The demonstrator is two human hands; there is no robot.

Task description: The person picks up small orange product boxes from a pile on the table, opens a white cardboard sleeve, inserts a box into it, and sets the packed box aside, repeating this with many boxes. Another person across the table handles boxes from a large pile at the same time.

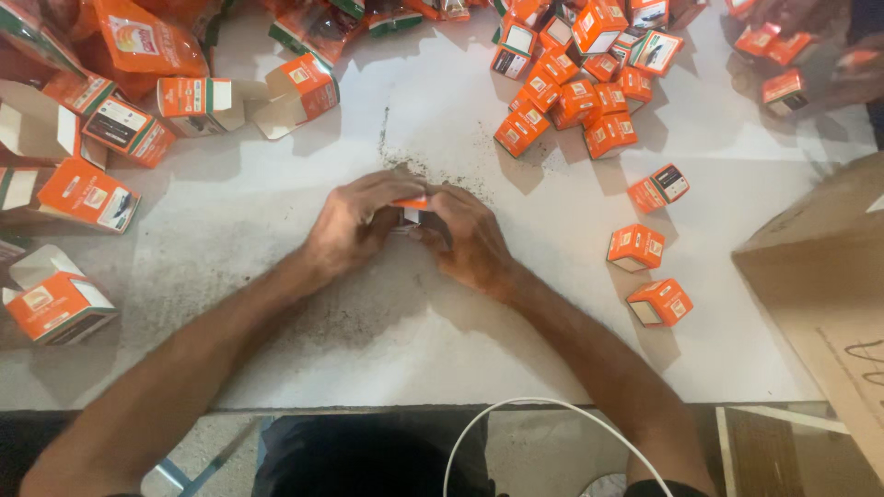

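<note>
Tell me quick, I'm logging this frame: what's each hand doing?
Left hand: closed on the small orange box.
Right hand: closed on the same box, from the other side.

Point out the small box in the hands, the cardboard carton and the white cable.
small orange box (412, 202): head view, on its orange top edge between both hands.
cardboard carton (820, 276): head view, on its brown flap.
white cable (516, 405): head view, on its arc's top.

Single head-worn camera, looking almost straight down, close over the white flat table top (442, 350), near table edge at the bottom, far side at the top
</note>
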